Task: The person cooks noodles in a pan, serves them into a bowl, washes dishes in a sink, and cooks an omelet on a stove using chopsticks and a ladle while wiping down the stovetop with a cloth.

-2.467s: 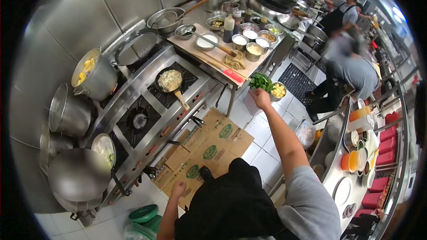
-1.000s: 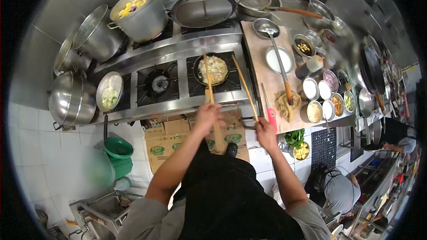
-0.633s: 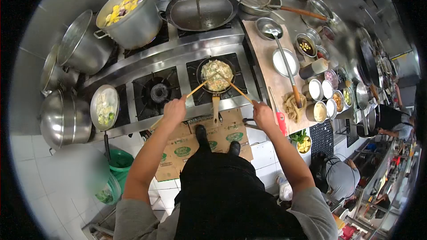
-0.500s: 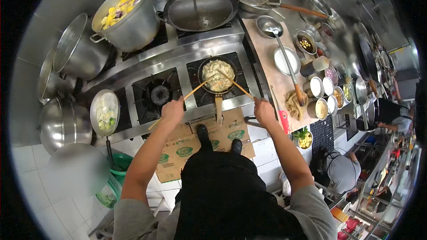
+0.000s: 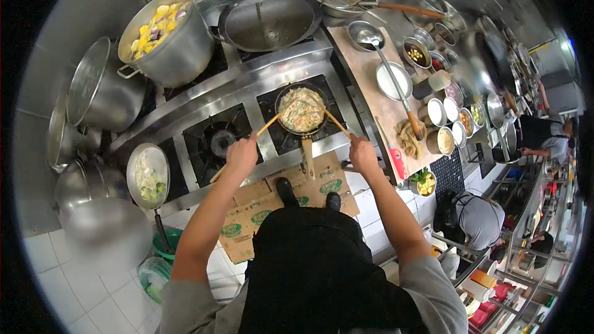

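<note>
A small frying pan (image 5: pixel 278 99) sits on the right front burner, its handle (image 5: pixel 307 158) towards me. It holds a pale, shredded-looking mixture (image 5: pixel 301 111) with green and orange bits. My left hand (image 5: pixel 242 156) is closed around a long wooden stick (image 5: pixel 267 125), whose tip reaches the left side of the mixture. From the other side, my right hand (image 5: pixel 362 152) grips a second wooden stick (image 5: pixel 337 124), its tip at the pan's right edge. Whether the stick ends are flat or pointed cannot be made out.
A large pot (image 5: pixel 179 55) of yellow and purple pieces and a wok (image 5: pixel 267 21) stand behind. Left is a pan (image 5: pixel 133 173) with vegetables. On the right board lie a ladle (image 5: pixel 396 77), a red-handled tool (image 5: pixel 396 162) and a cloth (image 5: pixel 408 138). Co-workers (image 5: pixel 479 219) are farther right.
The stick tips, close together over the middle of the pan before, now lie apart at its left and right sides. More orange bits show in the mixture. The view has shifted slightly.
</note>
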`<state>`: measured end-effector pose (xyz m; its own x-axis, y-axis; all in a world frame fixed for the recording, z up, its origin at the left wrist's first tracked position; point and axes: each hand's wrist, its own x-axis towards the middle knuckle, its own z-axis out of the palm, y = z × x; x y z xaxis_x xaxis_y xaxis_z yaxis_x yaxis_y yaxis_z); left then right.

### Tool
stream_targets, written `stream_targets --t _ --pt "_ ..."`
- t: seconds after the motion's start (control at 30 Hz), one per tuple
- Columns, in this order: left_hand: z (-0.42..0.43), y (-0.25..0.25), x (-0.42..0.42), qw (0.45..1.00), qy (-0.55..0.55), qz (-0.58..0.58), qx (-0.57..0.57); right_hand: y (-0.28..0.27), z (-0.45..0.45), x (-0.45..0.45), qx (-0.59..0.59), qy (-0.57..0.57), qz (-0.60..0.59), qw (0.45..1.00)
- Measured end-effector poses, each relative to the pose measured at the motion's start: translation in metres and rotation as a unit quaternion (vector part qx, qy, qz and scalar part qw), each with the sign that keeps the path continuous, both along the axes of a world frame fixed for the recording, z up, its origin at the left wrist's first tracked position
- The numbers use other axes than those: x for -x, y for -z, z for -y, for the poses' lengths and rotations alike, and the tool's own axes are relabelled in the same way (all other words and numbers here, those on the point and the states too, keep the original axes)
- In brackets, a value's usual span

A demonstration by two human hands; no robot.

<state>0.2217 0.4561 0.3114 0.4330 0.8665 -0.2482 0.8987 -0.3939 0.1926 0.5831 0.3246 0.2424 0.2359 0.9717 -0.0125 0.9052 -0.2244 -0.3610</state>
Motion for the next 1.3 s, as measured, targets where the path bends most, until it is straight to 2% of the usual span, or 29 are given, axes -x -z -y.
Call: stream_targets --t 0.1,0.2,0.27,0.3,0.33,0.43,0.5,0.53,0.6,0.7,0.8,0.83,0.93,1.03,1.07,1.13,1.23,1.27,1.3 --pt "-0.020 0.026 0.005 1.000 -0.010 -0.019 -0.023 -0.005 0.018 -0.002 0.006 0.009 -0.015 1.000" --pt "-0.012 0.011 0.007 1.000 -0.013 -0.007 -0.014 -0.021 0.033 0.012 -0.015 0.028 -0.050 0.998" --pt "-0.004 0.015 0.005 1.000 -0.009 0.008 -0.005 -0.013 0.038 0.024 -0.040 0.036 -0.070 0.996" --pt "-0.002 0.016 -0.001 1.000 -0.004 0.001 0.005 0.018 0.036 0.026 -0.047 -0.022 -0.037 0.998" --pt "-0.001 0.017 -0.006 1.000 -0.001 -0.005 0.014 0.007 0.032 0.045 0.002 0.010 -0.040 0.999" --pt "-0.013 0.029 0.005 1.000 -0.021 -0.011 0.011 -0.002 0.041 0.052 0.007 0.000 -0.055 0.998" --pt "-0.012 0.017 0.009 1.000 -0.026 -0.009 0.015 -0.028 0.052 0.036 0.028 0.009 -0.048 0.998" --pt "-0.008 0.008 0.012 0.999 -0.025 -0.003 0.022 -0.049 0.052 0.028 0.036 -0.015 -0.055 0.998" --pt "-0.003 -0.004 0.014 0.999 -0.019 0.012 0.035 -0.048 0.049 0.020 -0.002 -0.051 -0.048 0.998" --pt "-0.008 0.012 0.021 0.999 -0.007 -0.013 0.042 -0.019 0.044 0.033 0.047 -0.087 -0.010 0.995" --pt "-0.014 0.008 0.029 0.999 -0.019 -0.010 0.042 -0.063 0.045 0.026 0.153 -0.030 0.027 0.987" --pt "-0.011 0.001 0.030 0.999 -0.021 -0.002 0.047 -0.081 0.046 0.018 0.143 -0.059 0.033 0.987" --pt "0.004 -0.020 0.023 0.998 -0.014 0.021 0.050 -0.086 0.034 0.001 0.073 -0.025 0.021 0.997" --pt "0.007 -0.001 0.011 0.999 0.014 0.031 0.035 -0.023 0.015 -0.003 0.048 -0.035 0.046 0.997" --pt "0.004 0.010 0.012 0.999 0.011 0.023 0.034 -0.021 0.015 0.007 0.028 -0.039 0.006 0.999" --pt "-0.005 0.024 0.016 0.999 0.005 0.008 0.031 -0.027 0.024 0.017 0.071 -0.025 0.011 0.997" --pt "-0.001 0.009 0.022 0.999 -0.004 0.017 0.035 -0.054 0.034 -0.002 0.064 -0.022 0.002 0.998" --pt "0.000 -0.002 0.019 0.999 -0.005 0.019 0.031 -0.054 0.034 -0.007 0.010 -0.008 -0.001 1.000" --pt "0.004 -0.013 0.013 0.999 -0.006 0.022 0.027 -0.052 0.028 -0.009 0.011 -0.015 0.003 1.000"
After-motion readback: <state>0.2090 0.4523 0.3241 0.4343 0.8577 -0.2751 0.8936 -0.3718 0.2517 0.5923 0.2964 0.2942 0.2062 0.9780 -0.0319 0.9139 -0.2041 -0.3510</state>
